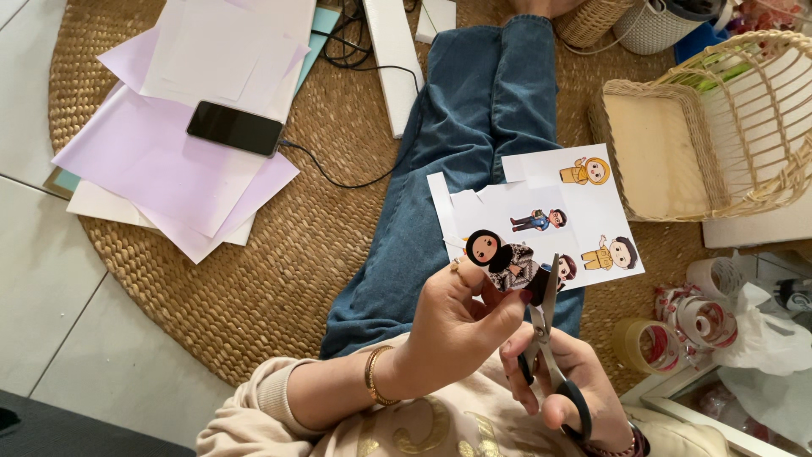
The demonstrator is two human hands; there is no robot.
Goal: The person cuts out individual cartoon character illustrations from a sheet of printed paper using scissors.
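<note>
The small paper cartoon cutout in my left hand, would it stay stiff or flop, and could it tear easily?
The cutout looks like thin printed paper, so it probably bends at a light touch. The left hand pinches it by its lower edge and it stands up, so it is likely very light. Its narrow parts beside the scissors in the right hand could tear.

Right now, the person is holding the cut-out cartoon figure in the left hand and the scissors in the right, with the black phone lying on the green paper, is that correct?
Nearly. The head view shows the black phone lying on lilac paper, not green. The rest holds: the left hand pinches the cut-out figure, and the right hand holds the scissors.
</note>
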